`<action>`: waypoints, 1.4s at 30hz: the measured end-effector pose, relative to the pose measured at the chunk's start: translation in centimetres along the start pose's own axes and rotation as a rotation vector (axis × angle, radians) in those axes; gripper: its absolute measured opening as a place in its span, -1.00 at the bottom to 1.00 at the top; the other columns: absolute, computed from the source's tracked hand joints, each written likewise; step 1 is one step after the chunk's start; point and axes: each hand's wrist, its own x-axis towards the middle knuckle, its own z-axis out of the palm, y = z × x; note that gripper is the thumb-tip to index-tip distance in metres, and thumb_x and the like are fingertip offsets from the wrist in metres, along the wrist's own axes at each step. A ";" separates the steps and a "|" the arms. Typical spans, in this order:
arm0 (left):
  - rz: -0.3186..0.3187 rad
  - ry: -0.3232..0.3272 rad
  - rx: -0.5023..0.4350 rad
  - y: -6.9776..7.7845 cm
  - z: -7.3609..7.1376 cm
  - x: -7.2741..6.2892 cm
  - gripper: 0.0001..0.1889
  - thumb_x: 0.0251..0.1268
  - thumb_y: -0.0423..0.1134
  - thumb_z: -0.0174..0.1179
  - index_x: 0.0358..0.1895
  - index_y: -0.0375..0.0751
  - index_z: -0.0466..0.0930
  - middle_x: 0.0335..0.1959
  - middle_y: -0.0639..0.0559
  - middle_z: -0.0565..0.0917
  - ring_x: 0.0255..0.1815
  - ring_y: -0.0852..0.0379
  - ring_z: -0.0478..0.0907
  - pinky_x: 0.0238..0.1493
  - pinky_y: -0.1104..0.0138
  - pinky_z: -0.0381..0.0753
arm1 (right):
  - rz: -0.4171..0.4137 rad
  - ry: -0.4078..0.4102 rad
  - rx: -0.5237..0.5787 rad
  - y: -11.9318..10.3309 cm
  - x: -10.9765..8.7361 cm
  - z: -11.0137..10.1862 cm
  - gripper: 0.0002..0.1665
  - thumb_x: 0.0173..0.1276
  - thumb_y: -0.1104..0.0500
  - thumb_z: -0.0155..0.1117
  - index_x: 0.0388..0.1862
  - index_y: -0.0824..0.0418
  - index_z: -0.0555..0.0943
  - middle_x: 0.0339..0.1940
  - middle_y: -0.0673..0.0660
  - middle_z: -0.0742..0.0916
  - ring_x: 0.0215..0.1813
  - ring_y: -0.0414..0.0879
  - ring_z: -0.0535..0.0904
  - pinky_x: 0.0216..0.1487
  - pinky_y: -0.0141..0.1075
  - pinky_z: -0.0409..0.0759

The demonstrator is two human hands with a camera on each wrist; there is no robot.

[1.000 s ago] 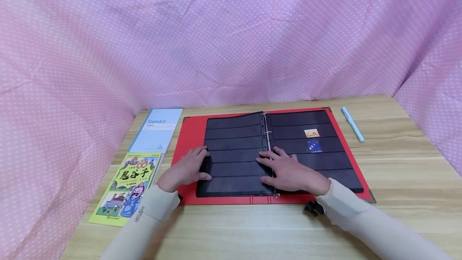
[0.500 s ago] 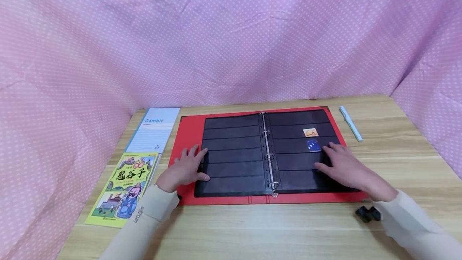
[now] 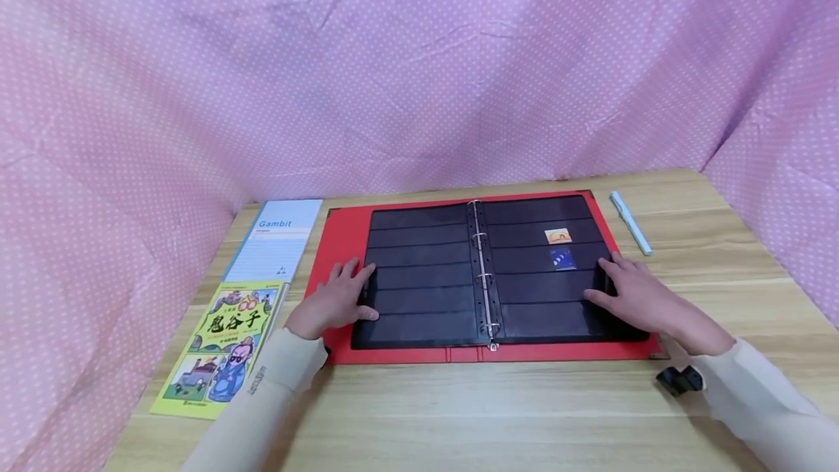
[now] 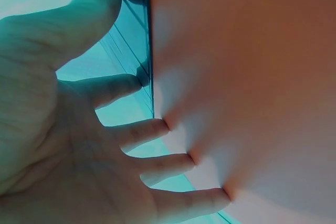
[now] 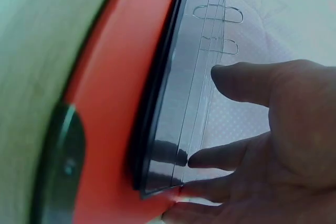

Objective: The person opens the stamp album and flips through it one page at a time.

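A red ring binder (image 3: 344, 239) lies spread on the table, with black pocket pages on both sides of its metal rings (image 3: 485, 280). My left hand (image 3: 333, 301) rests at the outer edge of the left page (image 3: 422, 275), fingers spread. In the left wrist view, several fingertips (image 4: 191, 158) touch the red cover. On the other side, my right hand (image 3: 639, 297) has its fingers stretched at the outer edge of the right page (image 3: 537, 319). Two small stamp-like pieces sit in that page's pockets: an orange and white one (image 3: 558, 237) and a dark blue one (image 3: 562, 259).
Left of the binder, a yellow comic-style book (image 3: 223, 348) overlaps a pale blue notebook (image 3: 274, 239). A light blue pen (image 3: 631, 223) lies to the right. Pink dotted cloth (image 3: 419, 71) hangs behind the wooden table (image 3: 459, 414).
My right hand has moved right, from the rings and left page to the right page's outer edge. The lifted upper corner of the left page now lies flatter. My left hand has stayed put.
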 end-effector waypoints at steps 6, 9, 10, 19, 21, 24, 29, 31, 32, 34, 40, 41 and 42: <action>-0.002 0.007 0.003 0.0 0.0 0.3 0.00 -0.05 0.00 0.44 0.48 -0.06 0.08 0.46 -0.25 -0.01 0.43 -0.34 -0.14 0.18 -0.30 0.14 | 0.018 0.024 0.037 -0.4 -0.2 -0.1 -0.04 0.35 -0.25 0.09 0.34 0.53 0.20 0.30 0.66 0.16 0.28 0.55 0.02 0.15 0.40 0.10; -0.006 0.006 0.010 0.0 0.0 0.3 0.00 -0.05 0.01 0.45 0.48 -0.05 0.08 0.46 -0.25 -0.01 0.43 -0.34 -0.14 0.18 -0.30 0.15 | 0.017 0.042 0.052 -0.8 -0.3 -0.2 -0.08 0.38 -0.25 0.04 0.35 0.48 0.22 0.30 0.64 0.19 0.28 0.53 0.04 0.15 0.40 0.10; -0.008 0.004 0.011 0.0 -0.1 0.3 0.00 -0.05 0.01 0.45 0.48 -0.05 0.08 0.46 -0.25 -0.01 0.43 -0.34 -0.14 0.18 -0.30 0.15 | 0.015 0.046 0.055 -0.8 -0.4 -0.4 -0.09 0.39 -0.26 0.02 0.36 0.48 0.22 0.30 0.64 0.19 0.28 0.53 0.04 0.15 0.40 0.09; -0.015 -0.004 0.015 0.0 -0.1 0.2 0.00 -0.05 0.00 0.44 0.49 -0.05 0.07 0.47 -0.25 -0.03 0.43 -0.34 -0.15 0.19 -0.29 0.14 | -0.108 0.120 0.064 -3.5 -2.0 -2.5 -0.27 0.43 -0.23 -0.02 0.35 0.26 0.38 0.41 0.44 0.21 0.34 0.44 0.12 0.18 0.35 0.12; -0.015 -0.005 0.019 0.0 0.0 0.2 0.00 -0.04 0.01 0.44 0.49 -0.06 0.07 0.47 -0.25 -0.03 0.43 -0.34 -0.15 0.19 -0.30 0.14 | -0.189 0.127 0.087 -4.2 -2.4 -2.9 -0.34 0.45 -0.19 -0.01 0.34 0.20 0.41 0.44 0.33 0.24 0.37 0.37 0.15 0.18 0.32 0.17; -0.012 -0.005 0.021 0.0 0.1 0.3 0.00 -0.05 0.01 0.44 0.49 -0.06 0.07 0.46 -0.26 -0.02 0.43 -0.35 -0.14 0.19 -0.30 0.14 | -0.309 0.123 0.125 -5.2 -2.8 -3.3 -0.43 0.46 -0.10 0.03 0.35 0.13 0.41 0.47 0.18 0.23 0.39 0.27 0.18 0.18 0.26 0.23; -0.010 -0.008 0.024 -0.1 0.2 0.4 0.00 -0.04 0.01 0.44 0.49 -0.06 0.07 0.47 -0.26 -0.03 0.43 -0.35 -0.15 0.19 -0.29 0.14 | -0.415 0.122 0.208 -6.5 -3.1 -3.8 -0.46 0.48 0.01 0.04 0.41 -0.02 0.32 0.52 -0.02 0.12 0.44 0.13 0.10 0.19 0.22 0.25; -0.007 -0.010 0.023 -0.1 0.1 0.5 0.00 -0.04 0.01 0.44 0.49 -0.07 0.06 0.47 -0.26 -0.03 0.43 -0.35 -0.15 0.19 -0.30 0.14 | -0.446 0.149 0.236 -6.8 -2.9 -4.1 -0.46 0.49 0.08 0.04 0.42 -0.08 0.29 0.52 -0.05 0.10 0.46 0.07 0.06 0.22 0.15 0.23; -0.005 -0.012 0.023 -0.1 0.1 0.5 0.00 -0.03 0.01 0.43 0.49 -0.08 0.06 0.47 -0.27 -0.03 0.43 -0.35 -0.15 0.19 -0.30 0.13 | -0.470 0.171 0.254 -6.9 -2.7 -4.3 -0.45 0.48 0.12 0.04 0.42 -0.07 0.29 0.52 -0.04 0.11 0.47 0.04 0.04 0.27 0.06 0.21; 0.002 -0.012 0.022 -0.1 0.1 0.5 -0.01 -0.03 0.00 0.43 0.48 -0.09 0.06 0.46 -0.28 -0.03 0.42 -0.36 -0.14 0.18 -0.31 0.13 | -0.526 0.221 0.289 -7.0 -2.4 -4.6 -0.43 0.48 0.19 0.01 0.44 -0.02 0.26 0.52 0.00 0.11 0.48 0.01 -0.01 0.33 -0.14 0.13; 0.012 -0.010 0.010 -0.1 -0.1 0.5 -0.01 -0.04 0.00 0.44 0.48 -0.11 0.08 0.46 -0.29 -0.02 0.42 -0.37 -0.13 0.18 -0.32 0.13 | -0.766 0.381 0.507 -7.1 -1.1 -5.2 -0.35 0.57 -0.06 -0.26 0.47 0.29 0.13 0.50 0.26 0.08 0.49 0.07 -0.11 0.36 -0.39 -0.08; 0.013 -0.010 0.010 -0.1 -0.1 0.5 -0.01 -0.04 0.00 0.44 0.48 -0.11 0.08 0.46 -0.29 -0.02 0.42 -0.37 -0.13 0.18 -0.32 0.12 | -0.814 0.396 0.559 -7.2 -0.8 -5.2 -0.28 0.56 -0.13 -0.30 0.46 0.34 0.11 0.50 0.28 0.09 0.49 0.08 -0.11 0.38 -0.37 -0.07; 0.014 -0.011 0.010 -0.2 -0.1 0.5 -0.01 -0.04 0.00 0.44 0.48 -0.11 0.08 0.46 -0.29 -0.02 0.42 -0.37 -0.13 0.18 -0.32 0.12 | -0.855 0.412 0.591 -7.2 -0.6 -5.2 -0.22 0.55 -0.17 -0.35 0.45 0.39 0.10 0.49 0.30 0.09 0.49 0.09 -0.10 0.39 -0.34 -0.08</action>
